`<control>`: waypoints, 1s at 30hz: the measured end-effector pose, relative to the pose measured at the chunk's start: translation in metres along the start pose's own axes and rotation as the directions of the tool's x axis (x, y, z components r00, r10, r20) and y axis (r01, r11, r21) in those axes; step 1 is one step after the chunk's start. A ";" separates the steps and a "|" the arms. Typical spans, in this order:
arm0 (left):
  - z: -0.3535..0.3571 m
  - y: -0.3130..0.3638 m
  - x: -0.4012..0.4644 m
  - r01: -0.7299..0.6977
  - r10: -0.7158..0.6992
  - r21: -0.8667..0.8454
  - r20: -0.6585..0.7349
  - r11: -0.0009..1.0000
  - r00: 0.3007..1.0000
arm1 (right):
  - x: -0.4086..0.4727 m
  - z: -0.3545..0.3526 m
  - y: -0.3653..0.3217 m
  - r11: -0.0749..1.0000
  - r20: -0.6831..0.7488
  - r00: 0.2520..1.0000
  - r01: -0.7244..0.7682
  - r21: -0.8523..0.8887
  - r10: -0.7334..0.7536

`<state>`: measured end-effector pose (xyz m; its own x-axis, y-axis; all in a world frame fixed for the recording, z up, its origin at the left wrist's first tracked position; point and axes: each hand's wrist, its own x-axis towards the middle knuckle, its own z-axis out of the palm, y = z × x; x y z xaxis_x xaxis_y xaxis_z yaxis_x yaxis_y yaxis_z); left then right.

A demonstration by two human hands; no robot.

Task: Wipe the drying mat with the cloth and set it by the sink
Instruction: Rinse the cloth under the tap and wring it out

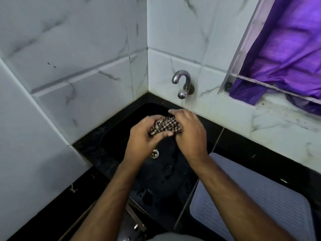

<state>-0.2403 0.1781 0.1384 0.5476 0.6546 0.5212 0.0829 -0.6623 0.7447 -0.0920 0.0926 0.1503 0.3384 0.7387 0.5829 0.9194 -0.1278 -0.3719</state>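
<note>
Both hands, left (147,134) and right (188,134), clench the bunched cloth (166,126) over the sink (121,136). Looks like wringing, pre-wipe. Mat (257,202) lies flat at 4 o'clock. Next: carry cloth there, spread, wipe.

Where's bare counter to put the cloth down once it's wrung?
Bare black counter runs between the drying mat and the tiled wall, right of the sink. Over the sink, both hands crowd the cloth.

Checked cloth (165,126) bunched above sink, grey ribbed mat (251,197) (flat) beside it
</note>
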 end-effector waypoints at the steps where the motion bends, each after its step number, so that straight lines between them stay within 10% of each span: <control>1: 0.002 0.002 0.001 0.078 -0.077 -0.122 0.012 0.989 0.997 | -0.001 -0.003 0.001 1.000 0.003 1.000 0.009 -0.014 -0.009; 6: 0.028 -0.009 -0.019 0.354 -0.329 -0.284 0.135 0.891 0.935 | -0.031 0.005 0.026 0.986 0.392 0.908 -0.165 0.012 0.148; 15: 0.057 0.017 -0.016 0.524 -0.460 -0.578 0.269 0.625 0.846 | -0.058 -0.041 0.041 0.849 0.253 0.946 -0.299 0.435 0.203; 27: 0.101 0.045 0.016 0.630 -0.461 -0.563 0.430 0.535 0.776 | -0.076 -0.081 0.047 0.940 -0.010 0.993 -0.118 -0.321 0.121; 30: 0.110 0.050 0.025 0.579 -0.344 -0.547 0.476 0.604 0.809 | -0.083 -0.082 0.053 0.944 -0.022 0.975 -0.219 -0.247 0.221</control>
<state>-0.1312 0.1211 0.1425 0.8111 0.5840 -0.0335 -0.0879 0.1784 0.9800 -0.0548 -0.0302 0.1412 0.5374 0.6777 0.5019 0.8431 -0.4458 -0.3009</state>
